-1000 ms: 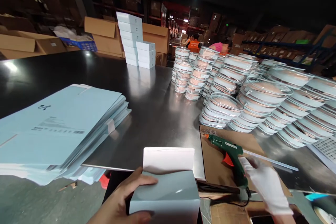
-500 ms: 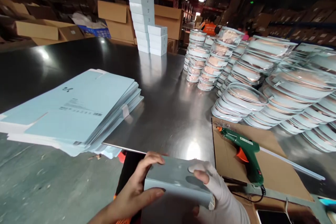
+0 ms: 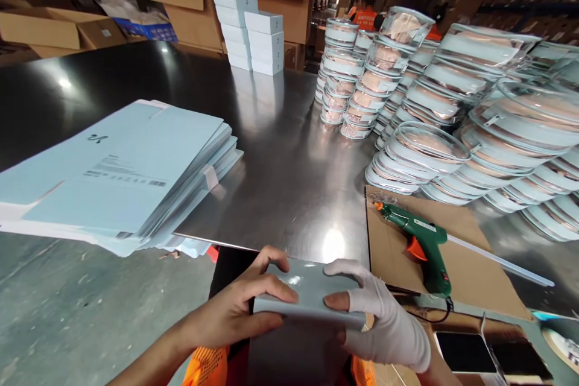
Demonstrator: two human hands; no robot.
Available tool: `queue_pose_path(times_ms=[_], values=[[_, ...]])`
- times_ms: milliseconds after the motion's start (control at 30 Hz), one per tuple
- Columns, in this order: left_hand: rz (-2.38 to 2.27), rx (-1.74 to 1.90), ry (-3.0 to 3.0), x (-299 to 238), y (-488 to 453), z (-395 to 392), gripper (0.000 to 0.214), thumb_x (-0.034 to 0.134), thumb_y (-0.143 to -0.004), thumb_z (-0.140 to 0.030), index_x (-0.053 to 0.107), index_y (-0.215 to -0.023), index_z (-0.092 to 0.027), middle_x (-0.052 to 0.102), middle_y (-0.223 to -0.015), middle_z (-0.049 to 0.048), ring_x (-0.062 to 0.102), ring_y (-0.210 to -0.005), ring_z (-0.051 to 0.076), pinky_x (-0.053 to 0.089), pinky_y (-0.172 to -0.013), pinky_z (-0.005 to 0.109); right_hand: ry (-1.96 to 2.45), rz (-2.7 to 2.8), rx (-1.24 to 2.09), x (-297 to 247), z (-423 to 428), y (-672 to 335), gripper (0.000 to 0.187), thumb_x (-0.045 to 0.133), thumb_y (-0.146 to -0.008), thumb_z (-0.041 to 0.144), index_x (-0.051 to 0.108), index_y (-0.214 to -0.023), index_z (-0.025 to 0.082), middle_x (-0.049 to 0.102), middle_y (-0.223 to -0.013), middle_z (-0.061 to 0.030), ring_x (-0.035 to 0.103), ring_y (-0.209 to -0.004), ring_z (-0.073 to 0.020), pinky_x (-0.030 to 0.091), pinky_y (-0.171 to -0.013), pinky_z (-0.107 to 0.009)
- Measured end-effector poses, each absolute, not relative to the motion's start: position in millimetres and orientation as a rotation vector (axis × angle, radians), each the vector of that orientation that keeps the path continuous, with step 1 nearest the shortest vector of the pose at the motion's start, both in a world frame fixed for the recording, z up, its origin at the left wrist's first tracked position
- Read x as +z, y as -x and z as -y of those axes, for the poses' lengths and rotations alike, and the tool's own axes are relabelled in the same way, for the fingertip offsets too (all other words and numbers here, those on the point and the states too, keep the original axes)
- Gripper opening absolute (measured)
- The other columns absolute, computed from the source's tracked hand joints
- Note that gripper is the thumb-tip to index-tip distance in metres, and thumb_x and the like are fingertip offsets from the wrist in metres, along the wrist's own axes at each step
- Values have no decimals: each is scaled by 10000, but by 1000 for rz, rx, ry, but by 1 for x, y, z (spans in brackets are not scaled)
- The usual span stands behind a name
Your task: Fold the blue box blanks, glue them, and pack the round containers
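A light blue-grey cardboard box (image 3: 312,282) sits at the table's near edge, close to my body. My bare left hand (image 3: 246,301) grips its left side, with fingers over the top edge and the thumb against the near face. On the right side, my right hand (image 3: 377,313), in a white glove with some fingertips uncovered, holds the same box, fingers on top and thumb below. The lower part of the box lies in shadow. To the right, a green glue gun (image 3: 420,241) with an orange trigger and a clear glue stick (image 3: 497,260) rests on a cardboard sheet (image 3: 389,253).
Flat light-blue cartons (image 3: 122,163) are stacked on the left of the metal table (image 3: 289,187). White boxes (image 3: 266,42) stand in stacks at the back. Round clear-lidded packages (image 3: 420,151) pile up on the right. A phone (image 3: 465,351) lies at lower right. An orange-clad person (image 3: 364,17) is far off.
The view has tipped downward, so the table things appear higher. My left fingers have shifted farther over the box's near top edge, and my right fingers press on top. Both hands still hold the box.
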State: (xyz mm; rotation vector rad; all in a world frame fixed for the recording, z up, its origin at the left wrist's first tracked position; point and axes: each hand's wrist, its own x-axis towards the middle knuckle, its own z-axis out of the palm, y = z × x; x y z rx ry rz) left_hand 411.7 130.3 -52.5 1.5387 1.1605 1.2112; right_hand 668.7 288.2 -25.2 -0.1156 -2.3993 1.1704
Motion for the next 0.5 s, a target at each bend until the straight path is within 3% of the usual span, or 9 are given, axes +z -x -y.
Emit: queue_pose_path(times_ms=[167,267,333,433,500], values=[[-1242,1446,-1382,-76,-416,-128,311,664,-993,-325,602,-1284,-417,448,-1341,45,506,-1309,252,466,-1019,304,276,2270,1244,-31,-280,-676,682,762,-899,395,421,-1491,408,382,-1587,-63,415,-1500,-212,385,-1196,-281],[-1241,1506,-1301,-89,-422,-128,210,675,-984,-354,635,-1185,-398,487,-1337,37,466,-1406,284,470,-1029,319,298,2207,1191,-34,-278,-677,545,763,-907,306,538,-1386,436,474,-1481,-17,565,-1360,-164,435,-1143,-224],[-1270,1522,-1264,-89,-421,-128,134,720,-945,-375,683,-1073,-357,545,-1292,35,523,-1363,290,503,-978,302,347,2180,1229,-35,-280,-678,482,765,-898,237,615,-1300,455,532,-1421,3,631,-1267,-156,486,-1090,-226],[-1434,1690,-1053,-79,-407,-132,251,831,-832,-424,703,-1009,-301,642,-1231,42,626,-1218,277,552,-910,285,467,1913,1539,-37,-285,-685,531,760,-889,452,561,-1376,516,480,-1564,-20,619,-1311,-268,567,-1027,-382],[-1602,1922,-707,-69,-396,-137,404,872,-749,-517,657,-1008,-295,687,-1099,13,694,-966,226,591,-743,254,600,1620,1746,-38,-285,-689,614,720,-885,559,463,-1442,582,426,-1634,5,592,-1351,-306,568,-1024,-477]])
